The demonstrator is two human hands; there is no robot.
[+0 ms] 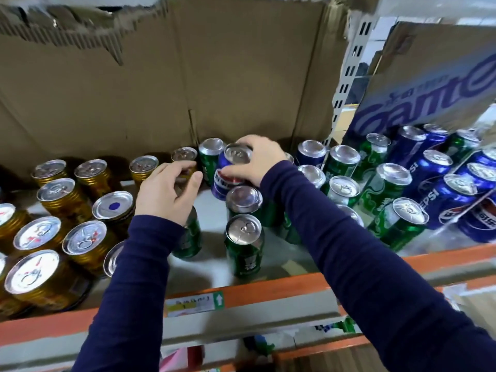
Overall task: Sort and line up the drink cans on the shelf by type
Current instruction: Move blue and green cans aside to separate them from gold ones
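**Q:** Entry for the step in hand?

**A:** Gold cans (56, 194): grouped at nine o'clock. Left hand (166, 191): fingers loosely curled at a gold can in the back row; whether that can is gripped cannot be told. Blue can (226, 181): centre, tilted, clasped about its top rim by the curled fingers and thumb of the right hand (259, 159). Green cans (243, 242) are stood at its eleven and six o'clock.

**Q:** Handling advised?

**A:** The blue can is best lifted clear of the green tops, then carried toward the blue cans (434, 167) at three o'clock. If dragged, neighbours would likely be toppled. It should be set upright, label forward.

**Q:** Surface and room?

**A:** Shelf (212, 264): grey board, edged by an orange rail (268, 288) with a price label (193, 304) at six o'clock. A cardboard sheet (188, 76) is stood behind; a printed carton (429, 84) is noted at two o'clock.
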